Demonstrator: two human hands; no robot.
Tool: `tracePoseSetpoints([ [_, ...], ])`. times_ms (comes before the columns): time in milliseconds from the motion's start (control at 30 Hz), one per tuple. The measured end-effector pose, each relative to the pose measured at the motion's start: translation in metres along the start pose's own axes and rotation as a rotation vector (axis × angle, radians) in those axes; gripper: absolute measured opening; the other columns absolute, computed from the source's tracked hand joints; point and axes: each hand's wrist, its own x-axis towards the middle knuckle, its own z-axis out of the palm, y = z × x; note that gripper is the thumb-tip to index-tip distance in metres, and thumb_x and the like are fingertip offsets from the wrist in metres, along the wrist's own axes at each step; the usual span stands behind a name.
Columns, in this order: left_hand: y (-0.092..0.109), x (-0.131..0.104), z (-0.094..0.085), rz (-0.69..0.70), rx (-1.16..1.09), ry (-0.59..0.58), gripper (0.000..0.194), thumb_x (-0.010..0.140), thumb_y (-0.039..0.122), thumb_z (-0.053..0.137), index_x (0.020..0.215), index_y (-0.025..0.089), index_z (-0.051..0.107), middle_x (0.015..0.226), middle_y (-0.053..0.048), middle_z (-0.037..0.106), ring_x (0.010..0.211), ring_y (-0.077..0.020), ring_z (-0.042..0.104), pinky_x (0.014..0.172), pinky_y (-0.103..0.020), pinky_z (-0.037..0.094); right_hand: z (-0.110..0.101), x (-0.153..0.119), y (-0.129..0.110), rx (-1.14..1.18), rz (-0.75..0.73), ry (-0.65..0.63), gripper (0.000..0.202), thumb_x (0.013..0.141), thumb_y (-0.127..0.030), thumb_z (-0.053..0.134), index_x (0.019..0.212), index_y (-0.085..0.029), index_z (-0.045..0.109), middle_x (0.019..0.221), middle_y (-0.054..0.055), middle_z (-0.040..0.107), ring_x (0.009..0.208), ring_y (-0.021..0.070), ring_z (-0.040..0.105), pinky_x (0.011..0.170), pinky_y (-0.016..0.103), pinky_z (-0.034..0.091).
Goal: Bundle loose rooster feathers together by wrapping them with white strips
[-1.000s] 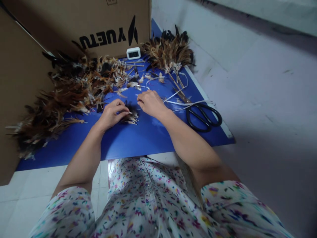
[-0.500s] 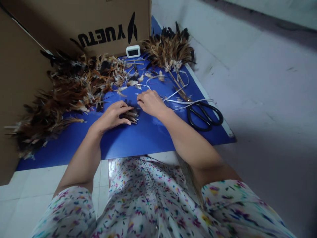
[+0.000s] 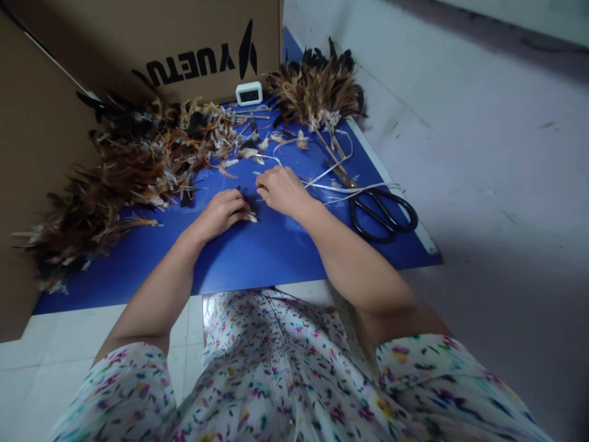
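Observation:
On the blue tabletop, my left hand is closed over a small bunch of feathers; only pale tips show past its fingers. Just to the right and a little farther back, my right hand is closed, knuckles up, its fingertips bent down at the table. What those fingertips pinch, if anything, is hidden. Thin white strips run out from beside this hand toward the right. Large scissors with black handles lie farther right, their blades under the strips.
Brown and black feathers are heaped along the left and back. A feather duster-like bundle with sticks lies at the back right. Behind stand a small white digital clock and a cardboard box. The wall borders the right side.
My left hand has closed from a wide grip around the feather bunch, so its fingers now cover most of it. My right hand stays in nearly the same place.

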Motion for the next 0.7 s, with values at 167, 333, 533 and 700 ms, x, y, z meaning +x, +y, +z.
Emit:
tracePoseSetpoints([
  [167, 0.001, 0.004, 0.007, -0.004, 0.075, 0.030, 0.013, 0.089, 0.027, 0.059, 0.085, 0.017, 0.067, 0.090, -0.007, 0.062, 0.085, -0.0198, 0.054, 0.080, -0.036, 0.041, 0.001, 0.001, 0.001, 0.015, -0.005, 0.006, 0.023, 0.090, -0.017, 0.050, 0.099, -0.014, 0.071, 0.103, 0.013, 0.072, 0.101, 0.0258, 0.062, 0.088, 0.039, 0.044],
  [333, 0.003, 0.003, 0.011, -0.053, 0.113, 0.073, 0.010, 0.090, 0.022, 0.054, 0.089, 0.018, 0.062, 0.103, -0.010, 0.066, 0.098, -0.0231, 0.055, 0.088, -0.040, 0.038, 0.000, 0.002, 0.002, 0.163, 0.001, 0.006, 0.022, 0.088, -0.016, 0.052, 0.096, -0.016, 0.072, 0.097, 0.009, 0.073, 0.092, 0.0206, 0.063, 0.086, 0.033, 0.044],
  [533, -0.001, -0.001, 0.003, -0.281, -0.096, 0.252, 0.005, 0.090, 0.020, 0.050, 0.086, 0.019, 0.053, 0.073, -0.001, 0.062, 0.072, -0.0151, 0.056, 0.075, -0.031, 0.043, -0.001, 0.004, 0.004, 0.431, 0.029, 0.058, 0.021, 0.086, -0.018, 0.053, 0.095, -0.017, 0.072, 0.087, 0.003, 0.072, 0.081, 0.0158, 0.063, 0.080, 0.030, 0.045],
  [700, 0.012, 0.002, -0.003, -0.473, -0.807, 0.356, 0.030, 0.087, 0.046, 0.059, 0.087, 0.021, 0.043, 0.061, 0.007, 0.049, 0.044, -0.0054, 0.038, 0.044, -0.019, 0.033, -0.001, 0.006, -0.003, 0.611, -0.039, 0.183, 0.032, 0.089, -0.025, 0.049, 0.117, -0.017, 0.065, 0.108, 0.007, 0.071, 0.096, 0.0174, 0.063, 0.086, 0.033, 0.048],
])
